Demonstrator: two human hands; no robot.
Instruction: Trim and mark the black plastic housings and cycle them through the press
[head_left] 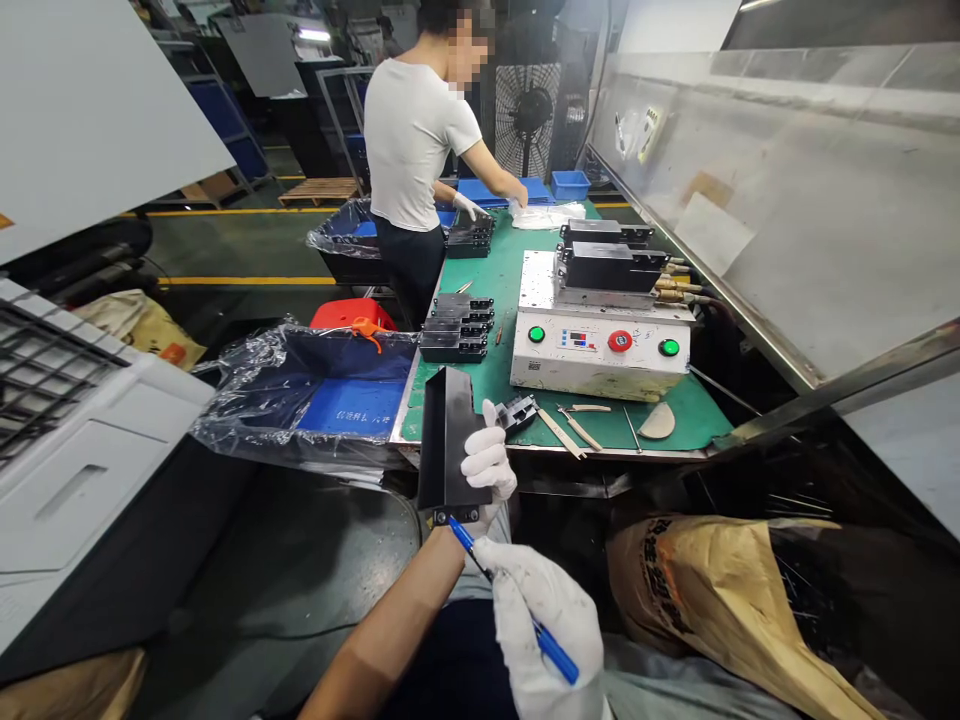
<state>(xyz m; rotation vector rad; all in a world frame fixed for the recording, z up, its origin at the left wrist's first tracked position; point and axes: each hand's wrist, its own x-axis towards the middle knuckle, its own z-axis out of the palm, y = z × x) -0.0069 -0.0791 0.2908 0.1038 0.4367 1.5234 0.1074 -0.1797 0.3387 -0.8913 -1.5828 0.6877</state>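
White-gloved right grip: we are pinching a blue pen, thumb and fingers closed around it.
White-gloved left grip: we are clasping a black housing by its right side, holding it up at the counter's near edge.
Pen to housing: the housing is lying up and to the left of the right grip, its long axis running away from us; the pen is slanting up-left toward the screwed tab at its near end.
Green counter: it is carrying more black housings and a control box.
Hard to see: our right glove is covering the pen's middle, shadow is filling the housing's hollow, and we cannot tell whether the tip is touching.
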